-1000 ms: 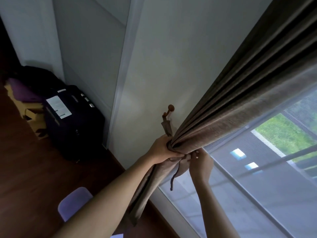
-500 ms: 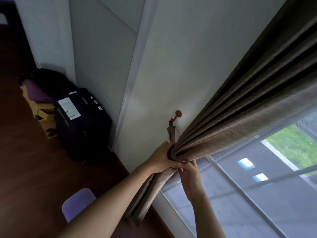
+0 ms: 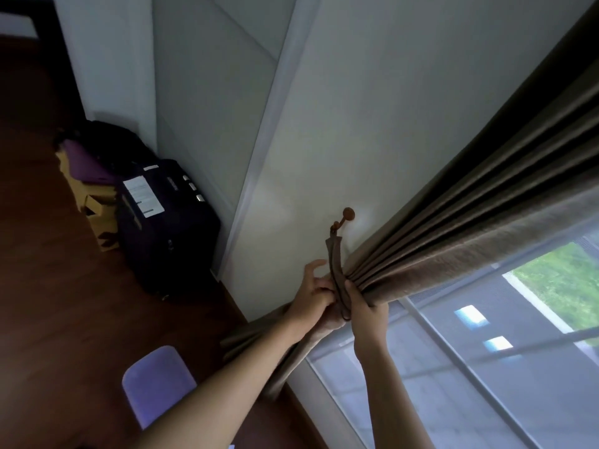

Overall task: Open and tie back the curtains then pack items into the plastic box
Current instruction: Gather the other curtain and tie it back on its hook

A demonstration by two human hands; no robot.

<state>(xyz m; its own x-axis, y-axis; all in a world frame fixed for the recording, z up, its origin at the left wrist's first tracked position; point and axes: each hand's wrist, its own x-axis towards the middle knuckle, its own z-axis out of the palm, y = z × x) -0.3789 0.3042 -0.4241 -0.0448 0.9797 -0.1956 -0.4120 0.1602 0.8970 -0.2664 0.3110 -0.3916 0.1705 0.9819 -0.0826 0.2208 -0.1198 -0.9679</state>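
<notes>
Against the pale wall (image 3: 372, 131) on the far side of the room, the big brown curtain (image 3: 479, 228) is drawn away from the window (image 3: 486, 367) and bunched into thick folds that run down from the upper right to the person's hands. Its lower part (image 3: 259, 345) hangs loose below the hands, near the floor (image 3: 58, 319). I see no plastic box from here, so the packing looks to be all ahead.

Far left, a dark suitcase (image 3: 168, 228) stands in the corner with a cardboard box (image 3: 97, 215) beside it, and a lilac chair (image 3: 158, 384) sits near, at the bottom.

The two hands are close together at the gathered waist of the curtain. The left hand (image 3: 312, 294) curls round the bundle from the wall side, with its thumb lifted off. The right hand (image 3: 359, 303) grips the folds from the window side, fingers pressed in. Between them the tieback strap (image 3: 337, 277) runs up to the small round wall hook (image 3: 345, 217), where one end is already caught.

The risk, as I judge it, sits in that small hook. If the free end's cord loop, which hangs just below the hands, misses the knob, the weight of the heavy folds would spill the bundle open. A hard tug could also drag the hooked end off. Should either hand loosen early, the outer folds near the glass would slide free.
</notes>
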